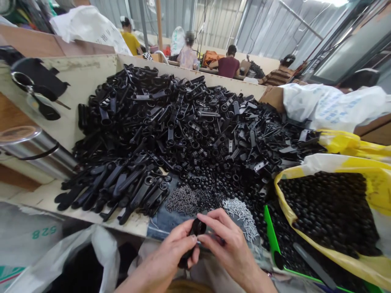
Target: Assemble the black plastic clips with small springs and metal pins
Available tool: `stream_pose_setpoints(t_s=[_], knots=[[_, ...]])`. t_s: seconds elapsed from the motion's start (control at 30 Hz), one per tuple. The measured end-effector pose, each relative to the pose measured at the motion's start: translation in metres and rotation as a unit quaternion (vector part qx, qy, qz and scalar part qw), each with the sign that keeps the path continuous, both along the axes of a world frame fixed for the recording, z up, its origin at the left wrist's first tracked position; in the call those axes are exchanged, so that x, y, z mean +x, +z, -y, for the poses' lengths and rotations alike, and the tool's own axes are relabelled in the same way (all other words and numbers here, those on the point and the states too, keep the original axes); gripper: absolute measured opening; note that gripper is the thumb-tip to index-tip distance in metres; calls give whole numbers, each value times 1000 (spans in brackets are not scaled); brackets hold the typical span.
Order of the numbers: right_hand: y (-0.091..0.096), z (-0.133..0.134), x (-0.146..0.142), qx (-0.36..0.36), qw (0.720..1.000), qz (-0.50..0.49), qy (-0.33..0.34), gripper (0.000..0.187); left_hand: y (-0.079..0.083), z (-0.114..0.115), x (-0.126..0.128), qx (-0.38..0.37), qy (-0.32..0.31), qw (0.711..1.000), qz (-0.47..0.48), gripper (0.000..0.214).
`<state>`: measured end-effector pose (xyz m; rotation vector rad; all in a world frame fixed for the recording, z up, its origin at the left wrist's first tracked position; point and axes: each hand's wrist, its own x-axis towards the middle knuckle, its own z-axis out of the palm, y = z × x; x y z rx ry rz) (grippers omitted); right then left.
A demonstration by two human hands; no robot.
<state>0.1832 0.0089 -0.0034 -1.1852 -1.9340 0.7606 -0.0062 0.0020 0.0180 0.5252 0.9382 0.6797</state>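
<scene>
My left hand (pixel 179 244) is wrapped round a black plastic part (pixel 199 227) with a rounded, ring-like end, held just in front of the bench edge. My right hand (pixel 224 234) closes on the same part from the other side, thumb and fingers at its round end. Whether a small piece sits between those right fingertips is hidden. Just beyond the hands lie a pile of silvery pins (pixel 241 215) and a heap of small dark grey pieces (pixel 183 199), both on a blue cloth (pixel 161 224).
A large heap of black plastic parts (pixel 183 118) fills the bench. Long black handle-like pieces (pixel 122 183) lie at left, beside a steel flask (pixel 39 148). At right stand a yellow-white sack (pixel 305 240) of black balls and a green tray (pixel 271 234). Several people work beyond.
</scene>
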Motion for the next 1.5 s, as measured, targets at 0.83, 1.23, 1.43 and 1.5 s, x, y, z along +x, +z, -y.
stream_pose_setpoints(t_s=[0.83, 1.23, 1.43, 1.5], knots=[[2, 30, 1, 8, 998, 36, 48, 48, -38, 36, 7, 121, 101, 954, -256, 43], [-39, 51, -20, -213, 965, -130, -77, 45, -33, 22, 5, 290, -19, 929, -231, 29], [-28, 31, -24, -272, 922, -246, -122, 54, -31, 20, -1, 386, -76, 841, -371, 39], [-24, 23, -23, -291, 908, -277, -117, 52, -25, 18, 0, 295, -48, 899, -321, 40]])
